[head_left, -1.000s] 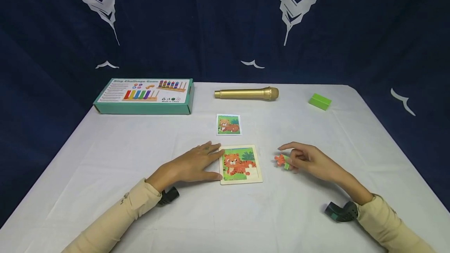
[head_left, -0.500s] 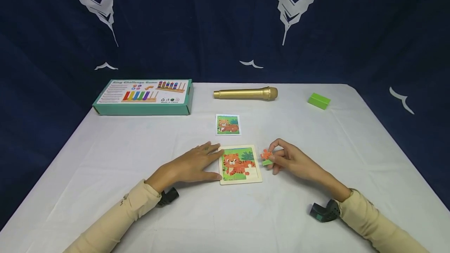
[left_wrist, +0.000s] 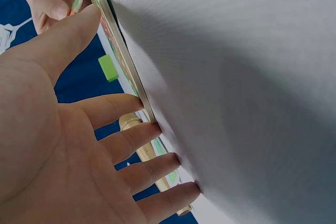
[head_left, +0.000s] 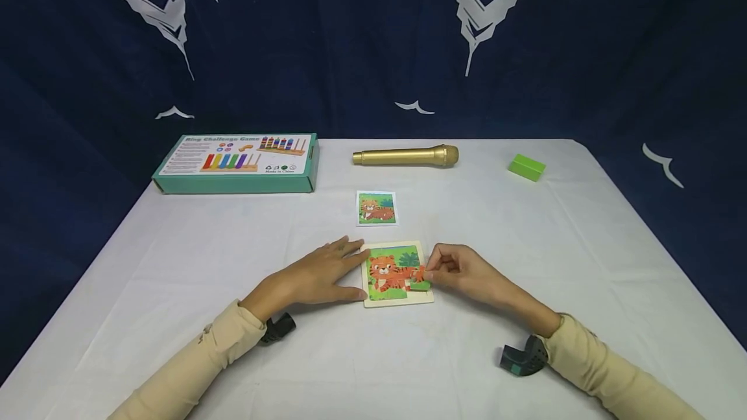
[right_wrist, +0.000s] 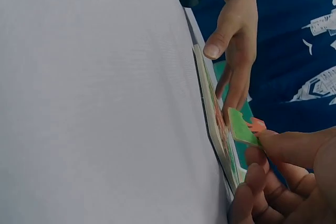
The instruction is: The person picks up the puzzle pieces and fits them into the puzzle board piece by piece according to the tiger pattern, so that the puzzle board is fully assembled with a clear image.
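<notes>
A wooden jigsaw puzzle board (head_left: 385, 303) with a tiger picture lies on the white table. My left hand (head_left: 321, 272) rests along its left edge, fingers spread, thumb and forefinger at the frame. Between thumb and fingers, my right hand (head_left: 475, 274) pinches an orange and green puzzle piece (head_left: 420, 286), tilted over the bare lower right corner of the board. From the right wrist view, the puzzle piece (right_wrist: 242, 129) stands above the board (right_wrist: 212, 114), green side toward the camera. Just behind the board lies a small card (head_left: 377, 208) with the same tiger picture.
At the back left sits a teal game box (head_left: 236, 164). A gold microphone (head_left: 405, 156) lies at the back centre, and a green block (head_left: 527, 167) stands at the back right. Behind the table (head_left: 292, 368) hangs a dark blue patterned cloth (head_left: 327, 37).
My right hand has moved left with the puzzle piece, from beside the board to over its lower right corner. The left hand has stayed at the board's left edge.
</notes>
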The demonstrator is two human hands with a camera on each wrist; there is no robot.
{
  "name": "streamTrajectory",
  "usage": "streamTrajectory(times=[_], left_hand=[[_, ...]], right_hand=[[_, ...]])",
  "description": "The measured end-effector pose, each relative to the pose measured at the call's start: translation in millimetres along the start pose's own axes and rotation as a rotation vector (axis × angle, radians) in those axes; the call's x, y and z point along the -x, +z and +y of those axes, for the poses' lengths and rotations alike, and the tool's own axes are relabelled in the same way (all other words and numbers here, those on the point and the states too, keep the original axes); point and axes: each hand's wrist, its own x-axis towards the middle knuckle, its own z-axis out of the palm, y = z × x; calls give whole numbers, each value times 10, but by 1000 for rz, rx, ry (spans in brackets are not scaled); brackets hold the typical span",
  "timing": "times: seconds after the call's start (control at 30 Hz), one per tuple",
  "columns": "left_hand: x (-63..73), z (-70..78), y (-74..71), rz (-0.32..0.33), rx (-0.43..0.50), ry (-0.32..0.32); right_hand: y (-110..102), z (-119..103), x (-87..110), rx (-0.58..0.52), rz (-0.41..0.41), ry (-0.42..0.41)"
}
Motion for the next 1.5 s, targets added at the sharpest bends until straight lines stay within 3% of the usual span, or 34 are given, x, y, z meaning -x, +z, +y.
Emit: streamTrajectory(times=[0.17, 0.57, 1.13, 1.5], left_hand=[[3, -5, 1, -2, 2, 0], [0, 2, 1, -1, 9, 6], [-8, -4, 6, 5, 0, 3], [-10, 1, 5, 3, -2, -4]], right_hand=[[58, -30, -13, 41, -13, -14], [126, -61, -86, 278, 0, -58], [147, -66, -106, 307, 0, -69], [143, -75, -103, 371, 1, -118]])
